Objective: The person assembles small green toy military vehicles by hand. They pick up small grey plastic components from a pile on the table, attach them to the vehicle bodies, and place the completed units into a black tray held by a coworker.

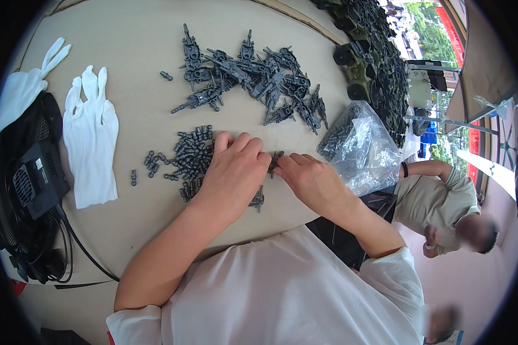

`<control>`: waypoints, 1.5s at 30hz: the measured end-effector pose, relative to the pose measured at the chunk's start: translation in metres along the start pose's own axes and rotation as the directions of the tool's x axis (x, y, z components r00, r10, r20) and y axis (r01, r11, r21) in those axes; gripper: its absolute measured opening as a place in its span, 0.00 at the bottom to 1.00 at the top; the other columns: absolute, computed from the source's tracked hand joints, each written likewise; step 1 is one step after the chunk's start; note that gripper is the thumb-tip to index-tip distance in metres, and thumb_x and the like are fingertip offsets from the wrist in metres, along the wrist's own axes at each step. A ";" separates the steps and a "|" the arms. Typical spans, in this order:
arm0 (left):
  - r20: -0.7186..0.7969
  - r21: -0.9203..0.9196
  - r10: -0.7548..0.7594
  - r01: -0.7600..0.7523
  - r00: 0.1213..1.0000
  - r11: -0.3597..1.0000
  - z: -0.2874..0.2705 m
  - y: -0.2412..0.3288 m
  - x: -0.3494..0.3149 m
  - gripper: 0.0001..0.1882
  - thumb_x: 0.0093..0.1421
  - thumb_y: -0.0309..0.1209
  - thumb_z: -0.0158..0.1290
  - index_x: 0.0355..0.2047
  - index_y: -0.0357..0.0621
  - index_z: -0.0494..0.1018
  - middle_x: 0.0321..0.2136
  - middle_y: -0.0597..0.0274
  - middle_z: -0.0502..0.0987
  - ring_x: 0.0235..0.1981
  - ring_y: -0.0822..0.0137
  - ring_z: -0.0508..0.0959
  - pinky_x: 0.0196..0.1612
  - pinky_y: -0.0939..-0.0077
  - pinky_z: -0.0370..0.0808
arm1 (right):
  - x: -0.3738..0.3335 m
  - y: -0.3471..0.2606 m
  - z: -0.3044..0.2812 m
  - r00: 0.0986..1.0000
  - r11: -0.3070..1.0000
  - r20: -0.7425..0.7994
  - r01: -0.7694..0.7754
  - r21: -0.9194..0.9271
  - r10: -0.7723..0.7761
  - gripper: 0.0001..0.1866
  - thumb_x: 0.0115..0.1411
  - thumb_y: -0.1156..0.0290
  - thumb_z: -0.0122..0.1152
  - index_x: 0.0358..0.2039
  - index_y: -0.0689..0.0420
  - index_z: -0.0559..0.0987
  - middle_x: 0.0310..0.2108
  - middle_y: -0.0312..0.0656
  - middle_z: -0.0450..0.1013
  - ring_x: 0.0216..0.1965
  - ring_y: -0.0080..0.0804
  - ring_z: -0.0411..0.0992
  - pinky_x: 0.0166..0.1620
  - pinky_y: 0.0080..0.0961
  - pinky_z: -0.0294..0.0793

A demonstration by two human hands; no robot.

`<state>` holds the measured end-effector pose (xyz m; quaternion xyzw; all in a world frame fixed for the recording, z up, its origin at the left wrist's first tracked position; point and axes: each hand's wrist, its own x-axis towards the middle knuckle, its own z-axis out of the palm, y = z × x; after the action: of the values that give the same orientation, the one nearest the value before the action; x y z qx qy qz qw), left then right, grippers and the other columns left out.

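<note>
Close together over the near part of the table, my left hand (236, 172) and my right hand (311, 175) pinch a small dark grey plastic part (274, 163) between them. Its shape is mostly covered by my fingers. A heap of small grey peg-like pieces (191, 150) lies beside my left hand and partly under it. Below the hands, another dark grey part (258, 200) shows partly past my left wrist. Farther off is a pile of grey toy-gun-like assemblies (265, 77) with barrels sticking out.
A clear plastic bag (360, 149) of dark pieces sits to the right. Behind it stand rows of green-and-black wheeled toy vehicles (362, 63). White gloves (91, 144) and a black mesh device with cables (33, 181) lie left. Another person (434, 201) is at the right.
</note>
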<state>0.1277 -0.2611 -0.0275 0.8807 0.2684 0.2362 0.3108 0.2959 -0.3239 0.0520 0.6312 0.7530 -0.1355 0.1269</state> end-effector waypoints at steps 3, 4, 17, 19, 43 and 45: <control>0.009 0.021 0.004 -0.004 1.000 1.000 0.000 -0.001 0.000 0.11 0.51 0.29 0.62 0.35 0.42 0.77 0.34 0.65 0.72 0.43 0.65 0.70 0.53 0.64 0.60 | 0.003 0.000 -0.003 1.000 1.000 0.020 0.009 0.022 -0.010 0.08 0.61 0.68 0.57 0.34 0.60 0.73 0.28 0.45 0.72 0.32 0.42 0.76 0.34 0.34 0.78; 0.010 0.018 0.002 -0.003 1.000 1.000 0.000 0.000 0.000 0.11 0.51 0.29 0.62 0.35 0.42 0.77 0.34 0.65 0.72 0.43 0.65 0.70 0.53 0.64 0.61 | 0.005 -0.002 -0.004 1.000 1.000 0.018 0.024 0.019 -0.024 0.08 0.61 0.69 0.57 0.34 0.60 0.73 0.29 0.45 0.72 0.33 0.42 0.76 0.34 0.34 0.78; 0.035 -0.076 -0.013 0.016 0.999 0.997 0.000 0.000 0.002 0.05 0.55 0.25 0.56 0.32 0.39 0.75 0.35 0.60 0.71 0.45 0.62 0.70 0.55 0.63 0.62 | 0.010 0.000 0.001 0.997 0.981 0.066 -0.058 0.184 0.046 0.09 0.64 0.69 0.54 0.34 0.62 0.71 0.31 0.50 0.74 0.32 0.49 0.76 0.34 0.40 0.77; 0.024 -0.081 -0.013 0.015 1.000 0.997 0.000 -0.001 0.001 0.06 0.54 0.25 0.56 0.33 0.39 0.75 0.35 0.60 0.71 0.45 0.62 0.70 0.55 0.64 0.62 | 0.011 -0.001 -0.007 0.981 0.968 0.170 -0.131 0.213 0.096 0.10 0.65 0.67 0.54 0.35 0.62 0.71 0.30 0.51 0.75 0.31 0.52 0.75 0.33 0.42 0.76; 0.025 -0.117 -0.016 0.019 1.000 0.993 0.002 -0.001 0.004 0.06 0.53 0.25 0.58 0.31 0.37 0.75 0.35 0.58 0.72 0.46 0.60 0.70 0.56 0.63 0.63 | 0.020 0.006 -0.013 0.951 0.990 0.287 0.136 -0.038 -0.119 0.11 0.55 0.79 0.54 0.40 0.59 0.73 0.32 0.44 0.73 0.34 0.41 0.77 0.36 0.33 0.79; 0.034 -0.126 -0.031 0.035 0.999 0.991 0.001 -0.001 0.002 0.06 0.53 0.25 0.58 0.31 0.37 0.75 0.35 0.58 0.72 0.46 0.59 0.70 0.56 0.63 0.63 | 0.021 0.003 -0.013 0.945 0.990 0.304 0.139 -0.039 -0.120 0.11 0.54 0.80 0.54 0.40 0.60 0.73 0.32 0.44 0.72 0.34 0.41 0.77 0.36 0.33 0.79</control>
<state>0.1297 -0.2595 -0.0288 0.8583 0.2626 0.2334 0.3741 0.2952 -0.2993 0.0563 0.5483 0.7685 -0.2154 0.2497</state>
